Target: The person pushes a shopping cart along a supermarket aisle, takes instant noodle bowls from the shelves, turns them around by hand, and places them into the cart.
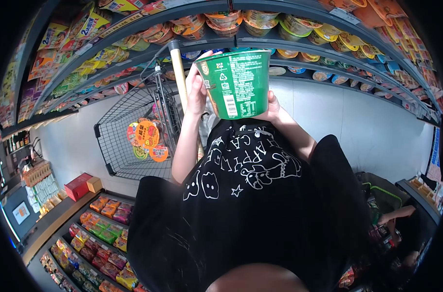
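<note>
Between both my hands I hold a large green instant noodle bowl (250, 82), close to the camera, with a barcode and white printed text on the side facing me. My left hand (197, 92) wraps its left side, fingers along the edge and up near the rim. Under the lower right side my right hand (270, 107) supports it, most of its fingers hidden behind the bowl. Left of my left arm is a shopping cart (109, 141) with a pale handle bar (178, 73). Several round noodle tubs, including an orange one (147, 134), lie in its wire basket.
Ahead, curved-looking shelves (260, 39) carry rows of noodle bowls and packets. Behind on the left stands a shelf of packaged noodles (100, 228) and a red box (78, 187). At the right rear, another person's arm (399, 214) is visible. Pale floor (319, 107) lies between the shelves.
</note>
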### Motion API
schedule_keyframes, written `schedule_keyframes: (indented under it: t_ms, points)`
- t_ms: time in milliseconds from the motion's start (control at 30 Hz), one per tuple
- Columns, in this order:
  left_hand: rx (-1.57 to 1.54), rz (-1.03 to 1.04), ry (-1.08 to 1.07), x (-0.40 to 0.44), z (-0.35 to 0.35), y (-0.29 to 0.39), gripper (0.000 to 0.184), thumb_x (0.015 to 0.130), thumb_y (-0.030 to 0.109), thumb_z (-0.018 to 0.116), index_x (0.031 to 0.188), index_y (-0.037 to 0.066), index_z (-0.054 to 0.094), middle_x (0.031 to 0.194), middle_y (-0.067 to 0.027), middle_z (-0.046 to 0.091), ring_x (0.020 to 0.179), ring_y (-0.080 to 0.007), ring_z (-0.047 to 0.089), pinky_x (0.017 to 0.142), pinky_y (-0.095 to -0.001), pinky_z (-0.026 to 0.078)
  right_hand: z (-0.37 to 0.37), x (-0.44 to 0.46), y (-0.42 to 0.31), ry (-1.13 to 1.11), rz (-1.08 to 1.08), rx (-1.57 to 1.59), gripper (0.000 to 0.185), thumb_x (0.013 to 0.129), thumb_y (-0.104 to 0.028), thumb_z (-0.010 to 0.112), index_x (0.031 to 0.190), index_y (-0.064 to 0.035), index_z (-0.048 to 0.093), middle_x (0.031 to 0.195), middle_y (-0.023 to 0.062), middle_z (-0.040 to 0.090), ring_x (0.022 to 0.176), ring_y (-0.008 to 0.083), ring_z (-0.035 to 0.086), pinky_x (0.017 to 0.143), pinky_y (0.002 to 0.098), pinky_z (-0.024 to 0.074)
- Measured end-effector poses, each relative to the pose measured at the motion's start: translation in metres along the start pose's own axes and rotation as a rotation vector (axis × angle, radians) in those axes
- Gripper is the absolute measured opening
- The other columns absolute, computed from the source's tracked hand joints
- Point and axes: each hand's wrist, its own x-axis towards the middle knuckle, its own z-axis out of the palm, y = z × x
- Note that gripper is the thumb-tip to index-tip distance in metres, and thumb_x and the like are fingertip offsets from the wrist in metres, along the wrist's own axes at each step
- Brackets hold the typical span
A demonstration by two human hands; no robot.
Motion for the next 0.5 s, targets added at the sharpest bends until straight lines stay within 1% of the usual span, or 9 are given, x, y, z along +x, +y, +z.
schedule_keyframes:
  t_ms: [67,100,133,233,267,333,500]
  points:
    - [-0.011,-0.015,0.007,-0.001,-0.004,-0.001,0.08,0.073,0.056,0.053,0.125,-0.001,0.031,0.117,-0.0132,0.046,0.104,-0.0172,0.048,0.087,-0.0275,0.038,0.003,0.002,0.001,-0.005,0.009,-0.018,0.069,0.063,-0.034,0.072,0.119,-0.0055,0.043,0.119,0.0095,0.046,0.111,0.0236,0.04,0.097,0.0404,0.0242]
    - [-0.012,-0.036,0.001,-0.002,-0.008,-0.002,0.08,0.073,0.056,0.053,0.125,-0.001,0.031,0.111,-0.0097,0.049,0.1,-0.0143,0.049,0.084,-0.0256,0.04,0.004,0.003,0.001,0.0,0.014,-0.028,0.069,0.063,-0.034,0.072,0.119,-0.0055,0.043,0.119,0.0096,0.046,0.111,0.0238,0.039,0.097,0.0404,0.0241]
    - [-0.012,-0.037,0.005,-0.003,-0.01,-0.003,0.08,0.073,0.056,0.053,0.125,-0.001,0.031,0.111,-0.0097,0.049,0.1,-0.0143,0.049,0.084,-0.0256,0.04,0.004,0.004,0.002,0.005,0.019,-0.039,0.069,0.063,-0.033,0.072,0.119,-0.0056,0.043,0.119,0.0096,0.046,0.112,0.0239,0.039,0.097,0.0404,0.024]
    - [-0.016,-0.032,0.062,-0.005,-0.01,-0.004,0.078,0.073,0.055,0.054,0.124,0.0,0.034,0.108,-0.0075,0.051,0.094,-0.0114,0.052,0.079,-0.0219,0.041,0.0,0.004,0.003,0.024,0.024,-0.013,0.069,0.062,-0.032,0.073,0.118,-0.0057,0.043,0.119,0.0099,0.046,0.112,0.0244,0.039,0.098,0.0407,0.0233]
    - [-0.011,-0.028,0.067,-0.005,-0.017,-0.009,0.078,0.073,0.055,0.054,0.124,0.0,0.034,0.108,-0.0075,0.051,0.094,-0.0114,0.052,0.079,-0.0219,0.041,-0.001,0.004,0.003,0.02,0.03,-0.012,0.069,0.062,-0.032,0.073,0.118,-0.0057,0.043,0.119,0.0099,0.046,0.112,0.0244,0.039,0.098,0.0407,0.0233]
    - [-0.016,-0.033,-0.016,-0.004,-0.031,-0.017,0.062,0.081,0.04,0.051,0.125,0.001,0.032,0.113,-0.009,0.047,0.1,-0.0158,0.049,0.083,-0.0287,0.042,0.0,0.004,0.004,-0.005,0.018,0.003,0.069,0.062,-0.03,0.074,0.118,-0.0058,0.043,0.119,0.0103,0.046,0.112,0.0251,0.039,0.098,0.0413,0.0229]
    - [-0.063,0.018,0.002,-0.004,-0.019,-0.012,0.06,0.08,0.04,0.052,0.122,0.001,0.035,0.108,-0.0081,0.05,0.095,-0.0143,0.051,0.08,-0.0276,0.043,0.001,0.005,0.004,-0.038,0.023,0.02,0.07,0.062,-0.031,0.074,0.119,-0.0061,0.043,0.12,0.0107,0.045,0.113,0.0258,0.038,0.098,0.0422,0.0231]
